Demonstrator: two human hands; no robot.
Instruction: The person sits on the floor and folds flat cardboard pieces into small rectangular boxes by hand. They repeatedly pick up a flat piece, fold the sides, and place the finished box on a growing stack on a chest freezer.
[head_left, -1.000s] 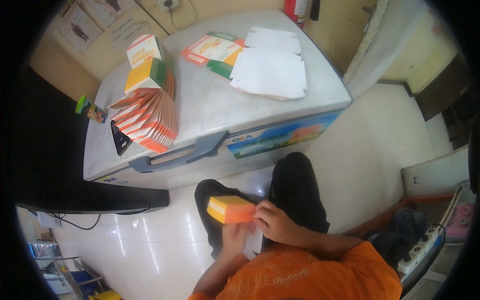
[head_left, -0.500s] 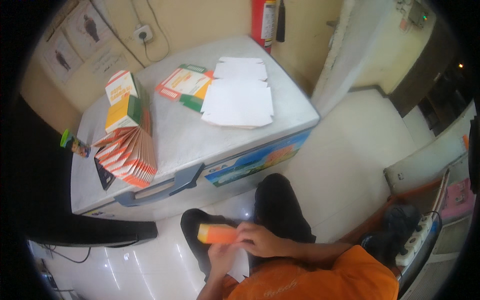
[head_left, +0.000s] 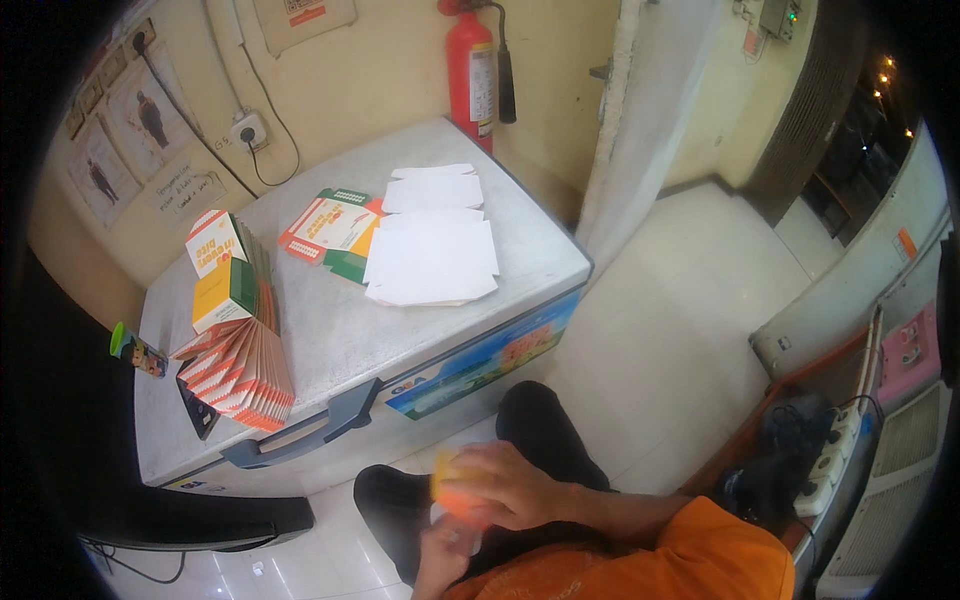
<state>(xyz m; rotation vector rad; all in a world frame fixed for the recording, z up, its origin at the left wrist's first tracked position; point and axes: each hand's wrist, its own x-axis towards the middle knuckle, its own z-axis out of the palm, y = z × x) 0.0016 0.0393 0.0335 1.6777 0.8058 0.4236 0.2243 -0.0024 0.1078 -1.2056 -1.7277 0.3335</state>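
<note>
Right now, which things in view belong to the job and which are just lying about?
Likely the job:
- orange-and-yellow box, at the right hand
- white flat blanks
- printed flat blank
- fanned orange-edged cartons

Likely lying about:
- green-rimmed cup
- dark flat device
- fire extinguisher

The right hand is curled and a bit blurry. The left hand is just beside it.
</note>
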